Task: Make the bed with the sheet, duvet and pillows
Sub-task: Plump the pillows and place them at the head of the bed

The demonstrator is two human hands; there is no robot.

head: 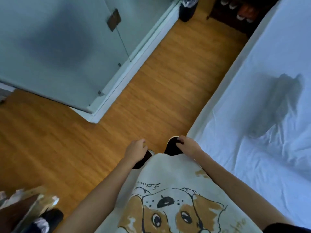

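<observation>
Both hands, left (136, 149) and right (188, 146), loosely curled, empty; sheet (262, 148) wrinkled near bed corner: pull taut toward that corner

The sheet (262, 148) on the bed is pale matt cloth, smooth toward the far end and creased into soft wrinkles near the bed's near corner. The floor (151, 84) is warm orange-brown wood with a fine straight grain and a slight satin sheen. The skirting board (134, 68) looks smooth and painted white. The shirt (168, 190) is matt off-white cloth printed with a brown and black dog.
</observation>
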